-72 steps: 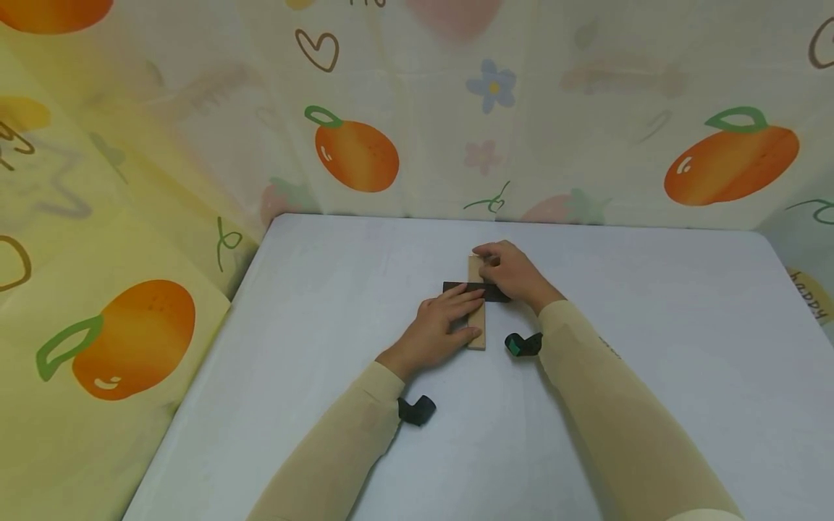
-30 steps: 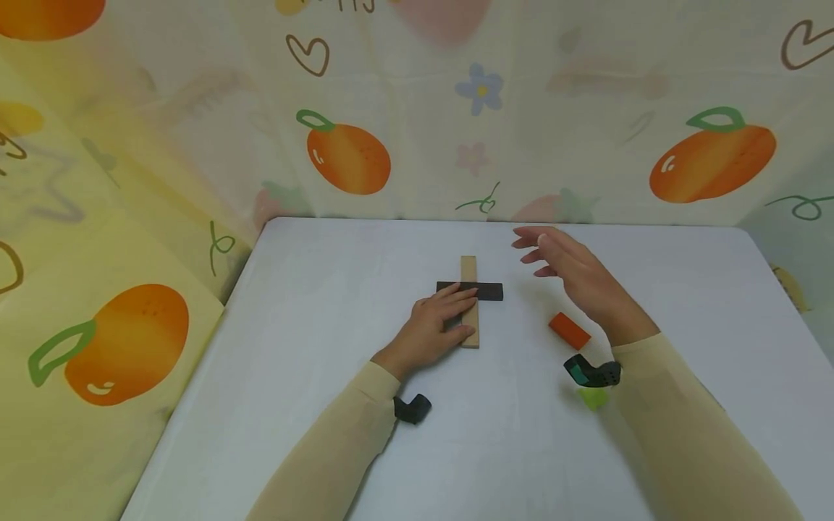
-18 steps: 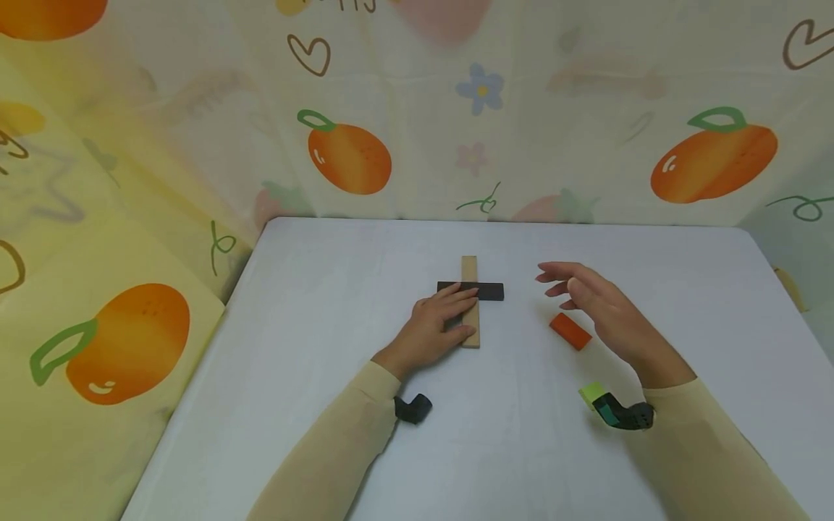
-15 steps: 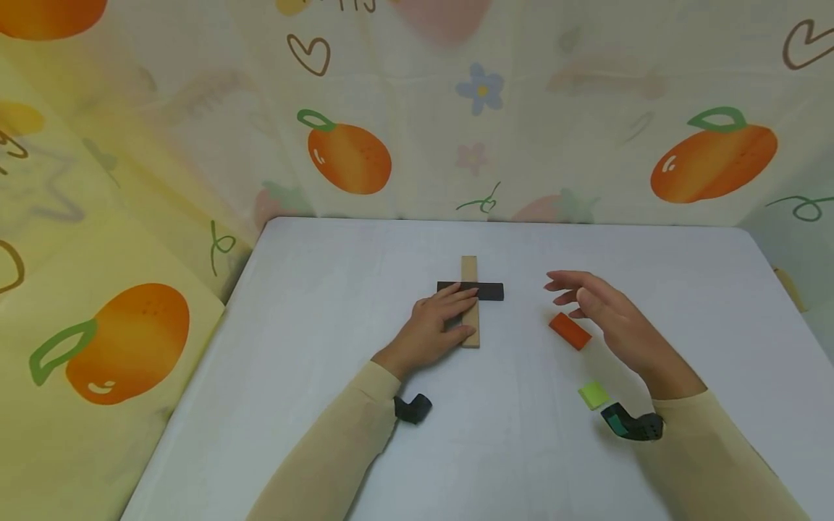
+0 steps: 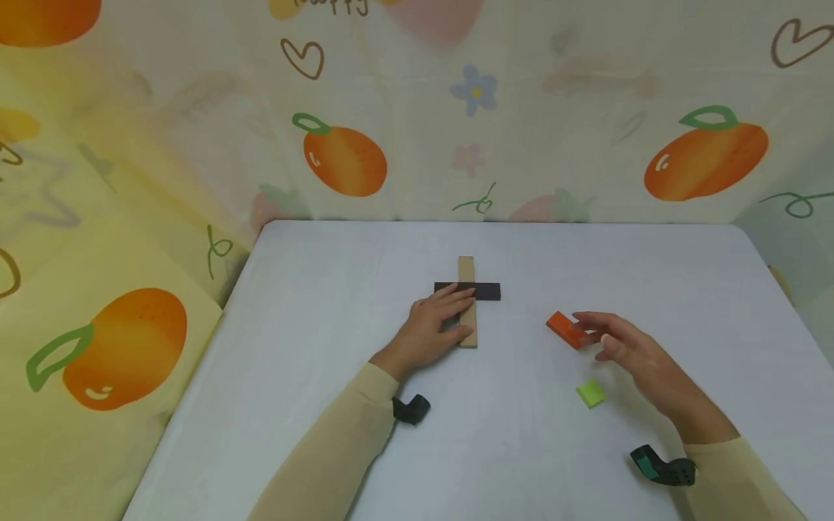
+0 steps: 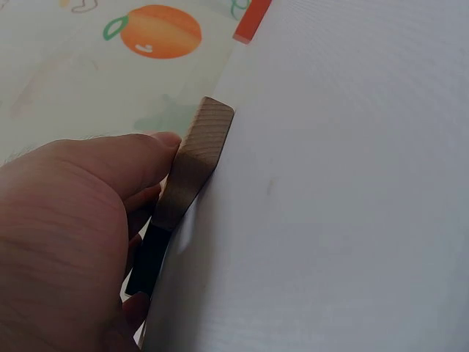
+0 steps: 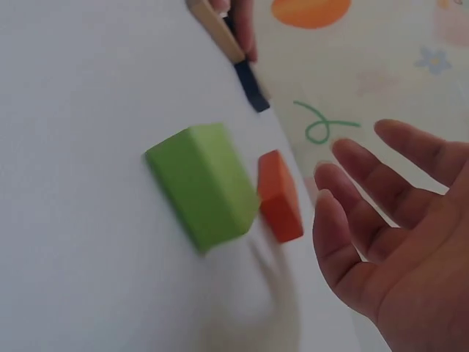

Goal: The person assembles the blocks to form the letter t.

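Observation:
A dark block (image 5: 487,291) crosses a pale wooden strip (image 5: 467,269) on the table. My left hand (image 5: 426,329) lies flat over both, fingers extended; in the left wrist view its thumb touches the wooden piece (image 6: 205,132). To the right, my right hand (image 5: 641,358) is at the right end of an orange block (image 5: 563,328), fingers loosely bent and apart, holding nothing. Whether they touch the block, I cannot tell. In the right wrist view the right hand (image 7: 403,220) is beside the orange block (image 7: 279,196), with the green block (image 7: 205,187) on its other side.
A green block (image 5: 591,394) lies on the white table (image 5: 313,304), in front of the orange one. A black wrist device shows at each sleeve. Behind the table's far edge hangs a cloth (image 5: 417,174) printed with oranges.
My right hand has left the crossed pieces and come right and toward me, down to the orange block. The orange and green blocks have come into sight. My left hand stays in place.

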The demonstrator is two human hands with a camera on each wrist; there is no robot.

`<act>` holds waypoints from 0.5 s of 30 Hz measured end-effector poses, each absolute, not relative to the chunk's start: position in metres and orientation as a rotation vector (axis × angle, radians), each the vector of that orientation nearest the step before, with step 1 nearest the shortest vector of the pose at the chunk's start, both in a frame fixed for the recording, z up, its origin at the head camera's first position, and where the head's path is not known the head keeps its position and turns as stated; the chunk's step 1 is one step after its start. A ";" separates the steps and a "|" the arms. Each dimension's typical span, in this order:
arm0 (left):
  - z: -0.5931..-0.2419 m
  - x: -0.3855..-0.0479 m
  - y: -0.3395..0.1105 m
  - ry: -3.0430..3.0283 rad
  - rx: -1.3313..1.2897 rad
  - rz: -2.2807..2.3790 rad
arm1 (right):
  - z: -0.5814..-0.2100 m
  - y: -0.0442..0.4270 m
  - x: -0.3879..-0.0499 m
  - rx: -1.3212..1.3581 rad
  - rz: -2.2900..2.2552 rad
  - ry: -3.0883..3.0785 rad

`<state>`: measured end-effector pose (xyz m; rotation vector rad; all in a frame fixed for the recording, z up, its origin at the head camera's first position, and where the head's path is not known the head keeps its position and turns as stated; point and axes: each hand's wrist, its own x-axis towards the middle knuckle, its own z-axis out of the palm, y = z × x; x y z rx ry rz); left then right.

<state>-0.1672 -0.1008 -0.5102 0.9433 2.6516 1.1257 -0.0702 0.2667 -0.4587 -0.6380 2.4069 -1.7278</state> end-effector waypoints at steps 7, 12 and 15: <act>-0.511 -0.168 -0.100 2.656 0.945 1.110 | -0.477 0.280 -0.050 -0.535 -1.589 2.467; -0.511 -0.168 -0.100 2.658 0.940 1.111 | -0.492 0.285 -0.041 -0.505 -1.558 2.483; -0.512 -0.168 -0.100 2.660 0.937 1.115 | -0.497 0.284 -0.038 -0.501 -1.528 2.512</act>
